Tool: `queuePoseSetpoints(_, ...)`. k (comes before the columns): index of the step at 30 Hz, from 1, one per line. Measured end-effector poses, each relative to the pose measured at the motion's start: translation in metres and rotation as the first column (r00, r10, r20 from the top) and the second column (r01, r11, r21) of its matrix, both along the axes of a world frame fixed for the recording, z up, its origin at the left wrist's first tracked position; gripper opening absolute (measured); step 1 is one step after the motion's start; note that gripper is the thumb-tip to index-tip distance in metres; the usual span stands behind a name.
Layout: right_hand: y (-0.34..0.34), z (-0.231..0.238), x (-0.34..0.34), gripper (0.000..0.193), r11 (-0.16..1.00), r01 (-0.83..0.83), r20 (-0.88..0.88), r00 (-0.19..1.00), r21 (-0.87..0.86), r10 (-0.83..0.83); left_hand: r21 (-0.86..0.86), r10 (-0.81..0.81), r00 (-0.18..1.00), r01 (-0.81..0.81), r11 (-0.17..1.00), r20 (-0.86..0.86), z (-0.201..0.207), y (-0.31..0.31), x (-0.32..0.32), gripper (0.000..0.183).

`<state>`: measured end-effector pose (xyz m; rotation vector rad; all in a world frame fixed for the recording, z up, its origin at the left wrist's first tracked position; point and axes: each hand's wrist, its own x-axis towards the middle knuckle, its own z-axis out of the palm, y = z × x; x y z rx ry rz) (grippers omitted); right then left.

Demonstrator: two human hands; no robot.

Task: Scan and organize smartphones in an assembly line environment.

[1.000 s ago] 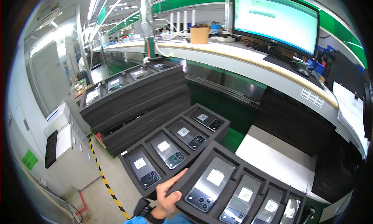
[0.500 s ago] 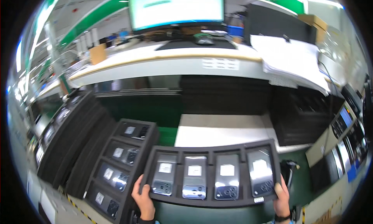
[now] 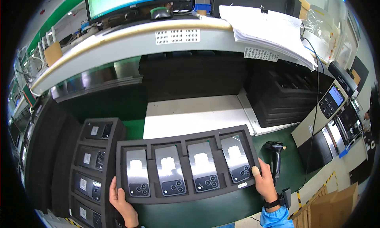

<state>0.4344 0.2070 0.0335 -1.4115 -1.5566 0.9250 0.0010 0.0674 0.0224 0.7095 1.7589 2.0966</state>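
Observation:
A black foam tray [image 3: 151,164] lies level between my hands, over the green surface, with several phones [image 3: 171,164] lying back side up in its slots. Each phone has a white label and a dark camera block toward me. My left hand [image 3: 122,200] grips the tray's left end, thumb near the front corner. At the right end, my right hand [image 3: 264,180] closes round the edge with its thumb on top. Just left sits another black foam tray [image 3: 112,149] with several phones in it; the held tray's left end is close against it.
Tall stacks of foam trays [image 3: 43,149] stand far left, with more foam trays [image 3: 194,77] under the shelf. A handheld scanner [image 3: 275,157] stands right of my right hand, near a label printer [image 3: 326,105]. Papers [image 3: 265,30] overhang the shelf edge; cardboard [image 3: 336,204] is lower right.
My view has swung rightward and down, so the scene sits further left and higher. Both hands still hold the tray, its right end now tilted higher in the picture.

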Motion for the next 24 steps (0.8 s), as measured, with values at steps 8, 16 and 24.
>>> queuePoseSetpoints(8,0.028,0.013,0.052,0.056,0.76,0.349,0.47,0.623,0.548,-0.625,-0.033,0.0,0.605,-0.044,0.999,-0.796,0.053,-0.006,0.03,0.027)
queuePoseSetpoints(16,0.043,0.012,0.065,0.052,0.934,0.357,0.193,0.915,0.028,-0.355,0.111,-0.009,0.3,0.381,0.918,-0.954,0.135,0.091,0.061,0.018)
queuePoseSetpoints(24,0.004,0.104,-0.007,0.019,0.799,-0.135,-0.265,0.964,-0.586,-0.032,-0.074,-0.161,0.064,0.688,0.722,-0.985,0.137,0.198,0.103,0.019)
